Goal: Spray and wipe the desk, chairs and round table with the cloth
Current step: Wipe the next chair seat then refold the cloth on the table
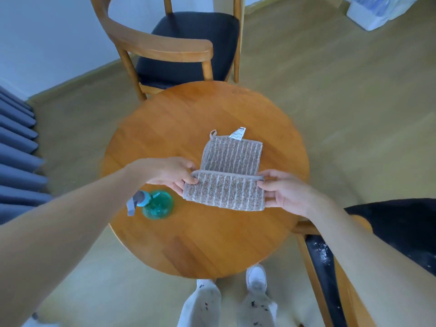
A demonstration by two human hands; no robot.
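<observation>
— Wooden round table [205,244] fills the middle; a chair [179,43] stands at its far edge, another chair [330,263] at the near right edge.
— And the cloth [226,180]?
— Ribbed, half folded, right of the table's centre. The left hand [169,173] pinches its left end, the right hand [283,192] pinches its right end.
— The spray bottle [155,204]?
— Teal, upright by the left edge, just beside the left hand.

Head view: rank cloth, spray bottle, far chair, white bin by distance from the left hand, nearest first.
From the left hand:
1. Cloth, pinched at its left edge.
2. Spray bottle, just below the hand on the round table.
3. Far chair, beyond the table.
4. White bin, top right corner.
</observation>
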